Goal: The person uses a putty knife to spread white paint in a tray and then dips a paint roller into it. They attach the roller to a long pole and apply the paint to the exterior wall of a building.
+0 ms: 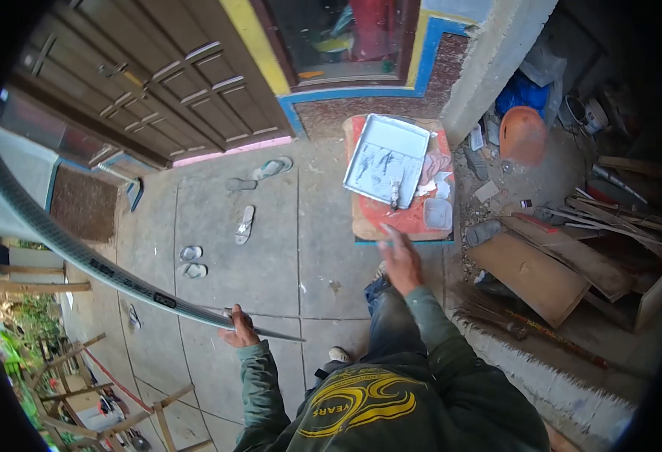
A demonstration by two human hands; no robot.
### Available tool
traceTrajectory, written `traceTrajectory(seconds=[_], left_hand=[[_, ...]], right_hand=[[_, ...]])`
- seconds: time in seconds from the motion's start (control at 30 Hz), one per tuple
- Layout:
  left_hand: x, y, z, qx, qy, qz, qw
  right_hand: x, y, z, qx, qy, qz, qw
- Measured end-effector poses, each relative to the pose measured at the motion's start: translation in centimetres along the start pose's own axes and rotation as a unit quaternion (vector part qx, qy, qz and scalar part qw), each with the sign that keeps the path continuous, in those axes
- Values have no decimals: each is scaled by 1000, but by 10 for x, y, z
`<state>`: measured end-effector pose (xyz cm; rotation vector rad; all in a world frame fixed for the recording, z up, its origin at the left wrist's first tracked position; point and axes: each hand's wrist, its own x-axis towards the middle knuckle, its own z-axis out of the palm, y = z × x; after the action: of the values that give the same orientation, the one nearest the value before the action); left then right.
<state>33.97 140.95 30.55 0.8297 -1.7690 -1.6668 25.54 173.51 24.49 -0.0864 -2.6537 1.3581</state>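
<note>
My left hand (240,329) is closed around a long grey pole (101,265) with dark lettering. The pole looks curved and runs up past the left edge of the view, its thin end on the other side of my hand. My right hand (402,260) is held out with fingers extended and nothing in it, just by the near edge of a low red-topped table (370,215). On that table lies a paint tray (392,134) smeared with pale paint. A small grey object (395,194) rests at its near edge. Beside it are a clear plastic tub (438,214) and a crumpled pinkish cloth (438,162).
Sandals (245,224) and slippers lie scattered on the concrete floor (270,279). Ahead are a brown panelled door (172,75) and a blue-framed window (346,38). To the right stand an orange basin (523,135) and loose boards (530,275). A wooden frame (105,433) is at lower left.
</note>
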Motion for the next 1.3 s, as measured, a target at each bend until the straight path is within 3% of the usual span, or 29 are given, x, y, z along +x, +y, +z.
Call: traceTrajectory(seconds=[0.07,0.1,0.2,0.23,0.27,0.33,0.37,0.43,0.47,0.57,0.67,0.73,0.8,0.87,0.93,1.0,1.1,1.3], left_hand=[[-21,1,-53,6,13,-5,1000],[-32,-2,-81,14,-1,-1,1000],[-74,-16,-170,33,-28,-9,999],[-91,-19,-195,80,-26,-4,996],[-104,-22,-217,125,-26,4,992],[-137,-40,-266,173,-35,66,982],[-153,-50,-288,187,-46,33,981],[-192,-95,-340,263,-51,5,963],[-209,-125,-366,322,-41,14,946],[-261,-154,-423,380,-131,-64,913],[-318,-163,-483,419,-168,-142,881],[-372,-207,-538,383,-90,-141,908],[-397,-188,-557,428,-52,-220,875],[-413,-173,-563,464,-26,-295,835],[-423,-161,-567,485,-14,-326,812],[-430,-150,-572,499,-4,-337,798],[-440,-133,-583,519,6,-337,785],[-463,-112,-623,547,26,-298,782]], right_hand=[[-18,-90,23,90,-47,-99,990],[-34,-137,32,142,-111,-106,978],[-97,-271,40,326,-208,-274,880],[-121,-314,25,447,-291,-247,809],[-142,-346,15,491,-316,-269,765],[-180,-380,3,515,-279,-321,744],[-197,-394,-3,521,-267,-340,736],[-225,-409,-21,604,-307,-223,701],[-233,-416,-31,603,-291,-214,712],[-246,-404,-34,563,-277,-191,755],[-256,-389,-37,561,-286,-156,761],[-270,-374,-32,548,-315,-129,764],[-286,-357,-27,529,-363,-75,763],[-302,-329,-13,505,-391,-101,763],[-313,-306,-8,503,-401,-55,764],[-313,-281,2,504,-411,-3,759],[-308,-244,17,517,-373,159,754],[-293,-169,49,438,-293,260,809]])
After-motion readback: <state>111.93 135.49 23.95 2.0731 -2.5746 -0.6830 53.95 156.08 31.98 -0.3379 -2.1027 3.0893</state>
